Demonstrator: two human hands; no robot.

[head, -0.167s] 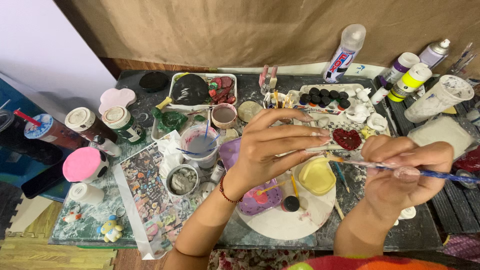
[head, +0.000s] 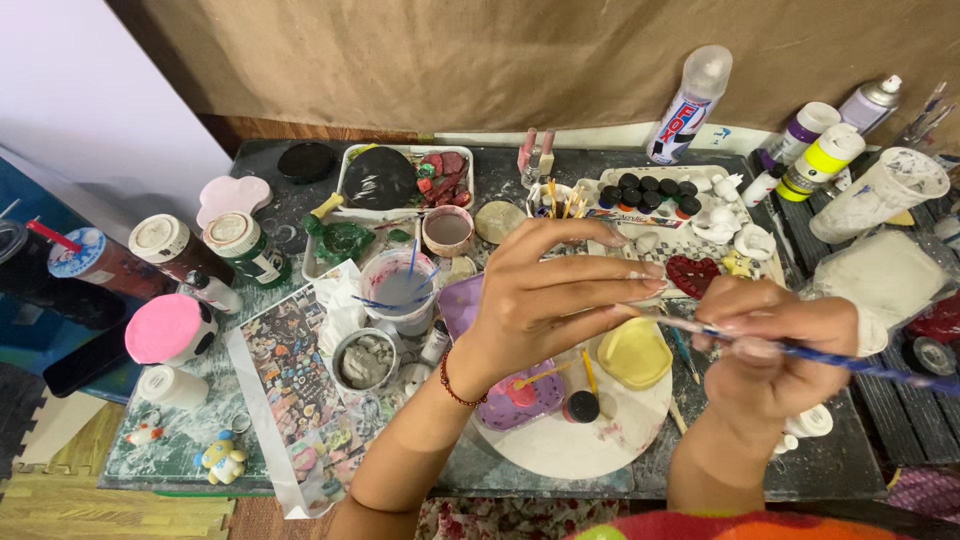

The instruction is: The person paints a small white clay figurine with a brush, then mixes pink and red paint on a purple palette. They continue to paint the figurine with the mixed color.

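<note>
a blue paintbrush (head: pixel 850 362) held over a crowded craft table (head: pixel 820 470)

the right hand (head: pixel 775 350) is closed around the blue paintbrush, whose tip meets the fingertips (head: pixel 650 283) of the left hand (head: pixel 545 300); that hand's fingers are stretched out, and whether they pinch anything is hard to tell. below lie a yellow dish (head: pixel 634 352), a white palette plate (head: pixel 570 440) and a purple tray (head: pixel 520 400). a red heart (head: pixel 694 273) sits just beyond; a cup of murky water (head: pixel 400 290) stands left.
</note>
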